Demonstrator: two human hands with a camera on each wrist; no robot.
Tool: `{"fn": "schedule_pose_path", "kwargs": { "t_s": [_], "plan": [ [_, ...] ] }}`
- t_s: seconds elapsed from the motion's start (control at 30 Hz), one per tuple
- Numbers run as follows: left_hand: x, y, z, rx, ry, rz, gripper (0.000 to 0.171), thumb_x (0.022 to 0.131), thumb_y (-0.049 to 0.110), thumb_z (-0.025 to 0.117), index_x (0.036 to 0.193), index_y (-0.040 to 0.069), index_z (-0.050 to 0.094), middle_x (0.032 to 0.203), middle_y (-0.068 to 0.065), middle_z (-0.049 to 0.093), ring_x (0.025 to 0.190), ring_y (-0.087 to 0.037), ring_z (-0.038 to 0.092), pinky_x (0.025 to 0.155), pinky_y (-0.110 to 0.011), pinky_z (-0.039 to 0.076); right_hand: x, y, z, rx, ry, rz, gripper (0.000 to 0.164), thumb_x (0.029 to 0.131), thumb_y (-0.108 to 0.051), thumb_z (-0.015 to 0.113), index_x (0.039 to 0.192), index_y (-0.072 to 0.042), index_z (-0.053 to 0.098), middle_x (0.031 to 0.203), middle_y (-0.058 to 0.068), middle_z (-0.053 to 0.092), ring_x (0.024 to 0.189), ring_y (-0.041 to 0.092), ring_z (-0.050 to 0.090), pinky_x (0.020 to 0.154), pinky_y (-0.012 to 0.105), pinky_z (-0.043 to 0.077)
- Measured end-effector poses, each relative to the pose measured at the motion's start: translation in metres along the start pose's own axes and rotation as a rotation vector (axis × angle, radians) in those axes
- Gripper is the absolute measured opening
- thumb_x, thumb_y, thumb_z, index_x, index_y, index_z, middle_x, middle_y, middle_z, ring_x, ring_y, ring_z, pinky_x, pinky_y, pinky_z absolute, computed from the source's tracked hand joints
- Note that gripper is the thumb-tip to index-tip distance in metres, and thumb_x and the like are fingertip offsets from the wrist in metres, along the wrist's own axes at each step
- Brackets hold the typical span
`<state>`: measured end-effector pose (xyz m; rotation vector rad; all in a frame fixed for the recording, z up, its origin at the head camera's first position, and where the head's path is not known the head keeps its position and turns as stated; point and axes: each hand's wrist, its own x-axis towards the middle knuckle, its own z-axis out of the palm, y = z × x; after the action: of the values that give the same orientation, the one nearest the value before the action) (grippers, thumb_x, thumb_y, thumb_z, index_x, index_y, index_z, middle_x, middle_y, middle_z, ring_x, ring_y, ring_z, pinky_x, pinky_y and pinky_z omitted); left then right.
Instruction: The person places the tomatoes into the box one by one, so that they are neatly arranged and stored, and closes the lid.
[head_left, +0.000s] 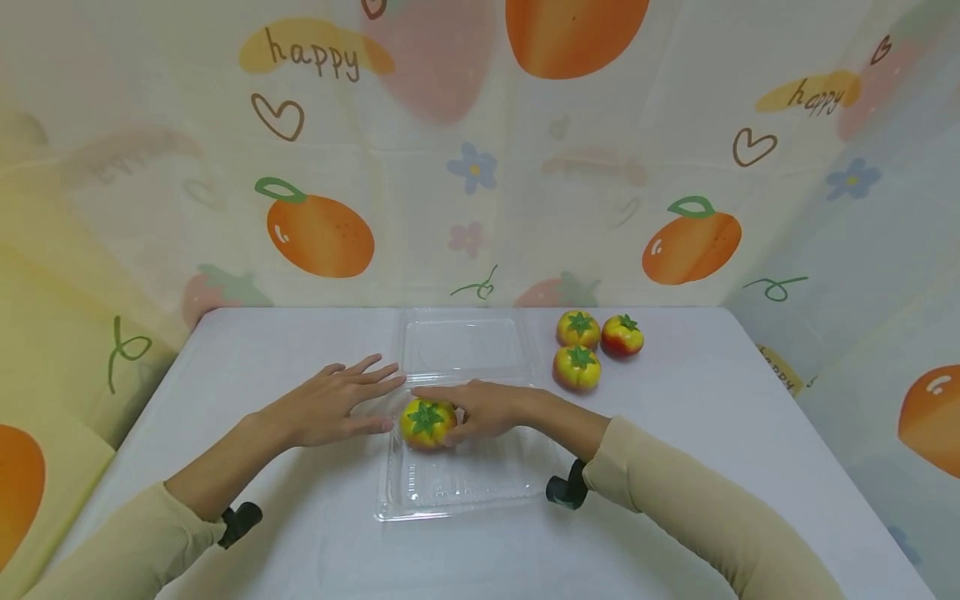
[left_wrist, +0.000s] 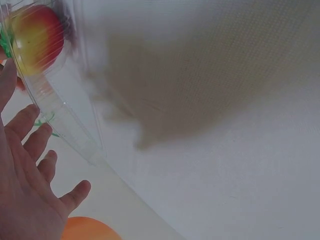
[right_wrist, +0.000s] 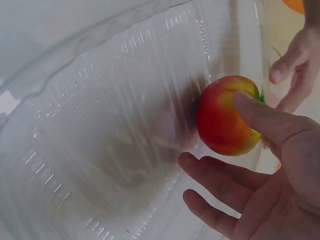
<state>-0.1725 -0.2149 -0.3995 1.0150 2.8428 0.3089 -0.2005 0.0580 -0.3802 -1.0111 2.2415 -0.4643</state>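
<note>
1. While the right hand (head_left: 480, 410) is over the clear container base (head_left: 487, 479), the yellow and red fruit (head_left: 423, 423) with green leaves on top is between its thumb (right_wrist: 265, 116) and its other fingers (right_wrist: 225, 182), inside the left rear part of the base
2. The thumb lies against the fruit on the near side, and the index finger stretches along the far side; the lower fingers are extended and rather loose, so I cannot tell whether the fruit is grasped — or only touched
3. The left hand (head_left: 333, 404) holds nothing: its fingers are straight and spread, just beside the left edge of the base; whether they touch this edge, I cannot tell
4. Between the left hand and the fruit stands the transparent side wall (head_left: 387, 471) of the base
5. Behind the base lies the lid (head_left: 465, 343), opened flat; the right hand covers a part of the base's rear edge
6. To the right of the lid, three more fruits (head_left: 577, 369) stand close together on the white tabletop (head_left: 307, 533) — well apart from the fingers, but near the right forearm (head_left: 562, 417)
7. At the back hangs a cloth (head_left: 420, 192) printed with oranges, hearts and flowers
</note>
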Motion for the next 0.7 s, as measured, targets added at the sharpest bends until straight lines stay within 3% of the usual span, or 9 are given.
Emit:
{"fn": "schedule_pose_path", "kwargs": {
  "t_s": [0.33,0.5,0.7],
  "plan": [
    [0.0,0.0,0.0,-0.015,-0.002,-0.011,0.069,0.095,0.056,0.057,0.15,0.016,0.046,0.156,-0.007,0.04,0.148,-0.038,0.025,0.108,-0.066,0.032,-0.031,0.008,-0.01,0.007,0.057,-0.003,0.075,0.093,-0.028,0.07,0.157,-0.026,0.031,0.14,0.008,0.057,0.105,0.019,0.065,0.086,0.031,0.055],
    [-0.001,0.001,0.001,-0.021,-0.003,-0.008,0.069,0.095,0.056,0.056,0.151,0.016,0.045,0.157,-0.007,0.04,0.148,-0.038,0.025,0.108,-0.065,0.032,-0.057,0.02,-0.019,0.051,0.151,-0.021,0.076,0.092,-0.027,0.073,0.156,-0.024,0.033,0.137,0.012,0.059,0.116,0.028,0.063,0.089,0.038,0.056],
    [-0.001,0.001,0.0,-0.004,0.022,0.017,0.069,0.095,0.055,0.056,0.15,0.014,0.047,0.155,-0.008,0.042,0.146,-0.039,0.028,0.106,-0.065,0.034,-0.087,0.046,-0.031,0.071,0.31,0.006,0.078,0.09,-0.031,0.074,0.156,-0.024,0.033,0.139,0.008,0.058,0.121,0.026,0.059,0.096,0.048,0.052]
  ]
}}
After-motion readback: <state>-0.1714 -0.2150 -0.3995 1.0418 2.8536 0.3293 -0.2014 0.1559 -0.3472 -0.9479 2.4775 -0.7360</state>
